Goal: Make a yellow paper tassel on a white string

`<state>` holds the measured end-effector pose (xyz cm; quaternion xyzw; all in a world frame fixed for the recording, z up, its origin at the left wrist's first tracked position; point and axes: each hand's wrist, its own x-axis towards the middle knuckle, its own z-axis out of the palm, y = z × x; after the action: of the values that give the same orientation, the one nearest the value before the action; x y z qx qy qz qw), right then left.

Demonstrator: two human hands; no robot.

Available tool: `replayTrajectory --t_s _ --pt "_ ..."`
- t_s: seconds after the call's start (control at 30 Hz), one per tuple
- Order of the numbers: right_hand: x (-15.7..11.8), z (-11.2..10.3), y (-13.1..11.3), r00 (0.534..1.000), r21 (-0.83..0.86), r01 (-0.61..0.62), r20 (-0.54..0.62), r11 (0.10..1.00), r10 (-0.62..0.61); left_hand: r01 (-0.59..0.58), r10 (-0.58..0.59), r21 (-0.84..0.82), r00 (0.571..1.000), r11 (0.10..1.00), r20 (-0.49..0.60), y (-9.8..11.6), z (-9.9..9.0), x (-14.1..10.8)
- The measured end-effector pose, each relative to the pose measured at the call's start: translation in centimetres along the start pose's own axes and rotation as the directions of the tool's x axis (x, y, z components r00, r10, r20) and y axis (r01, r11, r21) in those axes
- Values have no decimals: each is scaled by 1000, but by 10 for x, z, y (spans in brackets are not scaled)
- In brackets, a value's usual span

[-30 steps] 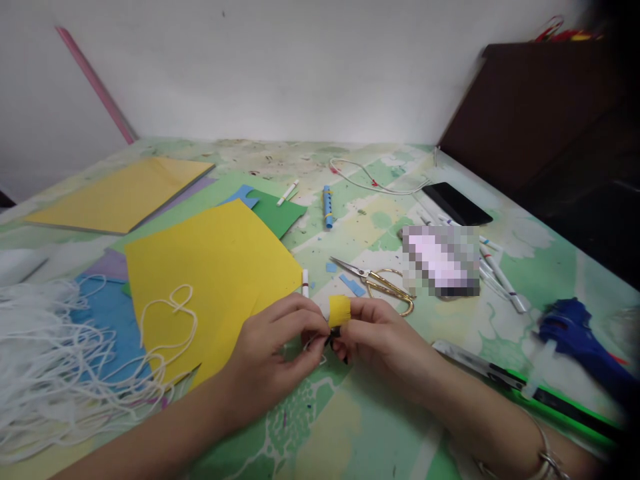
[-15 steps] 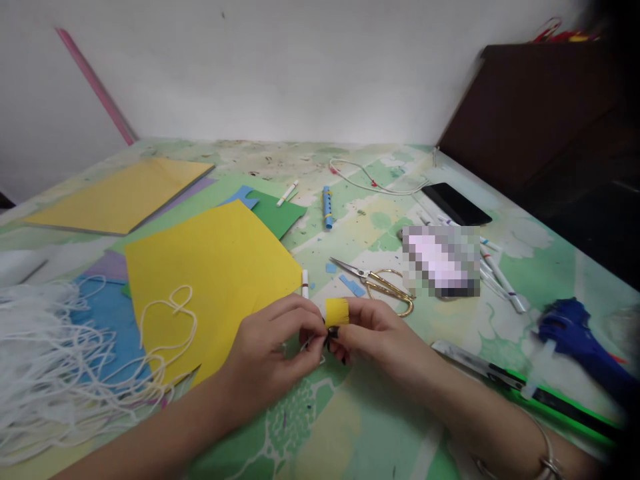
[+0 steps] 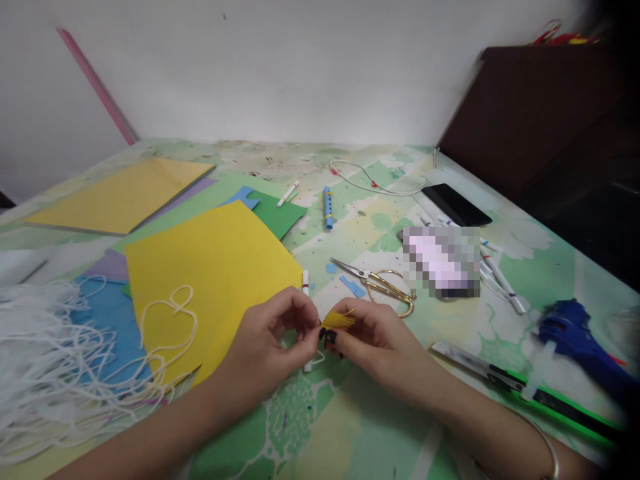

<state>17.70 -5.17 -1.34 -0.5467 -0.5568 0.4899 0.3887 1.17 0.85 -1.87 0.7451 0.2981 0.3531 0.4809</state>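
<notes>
A small strip of yellow fringed paper is pinched between my hands, its cut strands pointing right. My left hand closes thumb and fingertips on the narrow left end. From the other side, my right hand grips the same piece with thumb and bent fingers. A short loop of white cord shows just beneath the fingertips; where it leads is hidden. A white marker lies partly behind my left hand. Gold-handled scissors rest beyond my right hand, beside blue paper scraps.
Yellow sheets and a tangle of white string lie left. On the right are a utility knife, a blue glue gun, several markers and a black phone. A blue paper roll lies further back.
The yellow fringed paper has gone from a flat-looking roll to a narrower, gathered shape with its strands turned right. Both hands stay nearly in place, fingers shifted slightly.
</notes>
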Motion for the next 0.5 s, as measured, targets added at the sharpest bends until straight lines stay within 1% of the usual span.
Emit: replayTrajectory --t_s 0.07,0.17,0.27,0.5 --pt "0 0 1 1000 -7 11 -8 1000 -11 33 -33 -48 999 998 1 -2 0 1" --pt "0 1 2 999 36 30 -23 999 -30 85 -86 -108 996 990 -3 -4 0 3" --pt "0 0 2 999 57 27 -46 998 -25 106 -106 -139 994 985 5 -4 0 4" --pt "1 -2 4 998 -26 1 -58 1000 -2 89 -87 -72 996 993 36 -2 -1 4"
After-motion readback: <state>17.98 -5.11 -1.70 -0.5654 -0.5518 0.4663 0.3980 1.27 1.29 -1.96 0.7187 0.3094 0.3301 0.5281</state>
